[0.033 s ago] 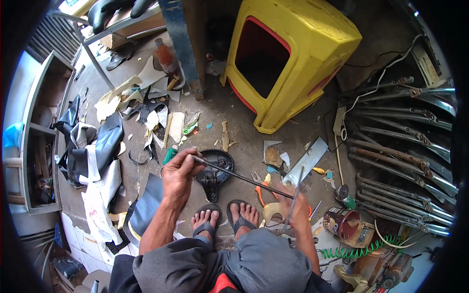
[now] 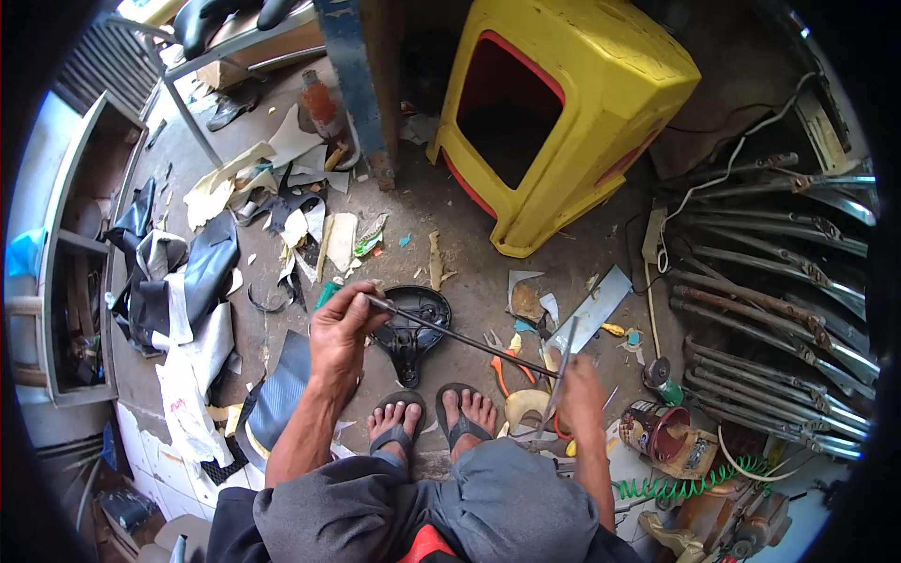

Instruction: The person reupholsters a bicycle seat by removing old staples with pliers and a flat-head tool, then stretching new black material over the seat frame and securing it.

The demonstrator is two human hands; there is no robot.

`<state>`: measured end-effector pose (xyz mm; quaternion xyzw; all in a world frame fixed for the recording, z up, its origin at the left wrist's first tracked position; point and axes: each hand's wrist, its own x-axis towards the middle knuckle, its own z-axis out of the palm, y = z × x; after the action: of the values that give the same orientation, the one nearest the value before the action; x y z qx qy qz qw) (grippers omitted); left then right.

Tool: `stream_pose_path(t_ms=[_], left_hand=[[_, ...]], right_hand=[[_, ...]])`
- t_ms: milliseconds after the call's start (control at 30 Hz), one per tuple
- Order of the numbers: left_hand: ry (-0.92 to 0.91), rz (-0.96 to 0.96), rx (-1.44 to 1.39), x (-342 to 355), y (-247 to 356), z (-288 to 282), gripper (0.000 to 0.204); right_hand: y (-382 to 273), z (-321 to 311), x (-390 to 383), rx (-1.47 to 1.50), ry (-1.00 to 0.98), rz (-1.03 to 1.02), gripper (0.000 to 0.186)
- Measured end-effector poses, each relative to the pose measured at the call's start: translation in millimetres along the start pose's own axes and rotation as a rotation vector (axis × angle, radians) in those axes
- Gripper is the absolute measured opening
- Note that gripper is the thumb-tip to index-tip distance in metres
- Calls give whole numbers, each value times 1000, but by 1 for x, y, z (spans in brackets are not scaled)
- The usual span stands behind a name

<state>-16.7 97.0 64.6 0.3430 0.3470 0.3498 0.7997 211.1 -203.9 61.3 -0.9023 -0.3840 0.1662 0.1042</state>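
Note:
My left hand (image 2: 340,328) is closed round one end of a long, thin, dark metal rod (image 2: 460,336). A green piece (image 2: 328,294), apparently its handle, sticks out beside the fist. The rod slants down to the right, toward my right hand (image 2: 582,389). Blurred by motion, that hand is closed on a narrow grey metal blade (image 2: 563,371), which crosses the rod near its far end. Whether blade and rod touch, I cannot tell. Below the rod, a black bicycle saddle base (image 2: 410,338) lies on the floor ahead of my feet.
Orange-handled pliers (image 2: 507,366) and a flat metal strip (image 2: 601,305) lie near my right hand. A yellow plastic stool (image 2: 526,211) stands ahead. Scraps (image 2: 202,263) litter the left floor. Metal tubes (image 2: 770,291), a paint can (image 2: 657,427) and a coiled green hose (image 2: 685,486) are right.
My right hand has shifted slightly to the right, and the blade's lower end has swung a little left. My left hand and the rod have hardly moved.

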Motion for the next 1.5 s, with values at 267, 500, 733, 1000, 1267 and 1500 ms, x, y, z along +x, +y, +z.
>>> stream_pose_path(t_ms=[267,500,733,1000,1267,1500], left_hand=[[57,-58,11,9,-9,5,25],[-52,-64,-96,12,14,21,31],[-73,-103,-251,16,21,27,36],[-186,-151,-284,14,9,40,55],[-235,7,496,95,-36,-6,79],[-772,-200,1717,153,-71,-32,69]], right_hand=[[-17,-15,-11,99,361,-198,94],[-50,6,23,361,342,-574,53],[-72,32,10,669,209,-372,25],[-58,57,-8,892,63,-5,32],[-55,49,-9,833,87,-8,35],[-36,43,-33,894,26,152,38]])
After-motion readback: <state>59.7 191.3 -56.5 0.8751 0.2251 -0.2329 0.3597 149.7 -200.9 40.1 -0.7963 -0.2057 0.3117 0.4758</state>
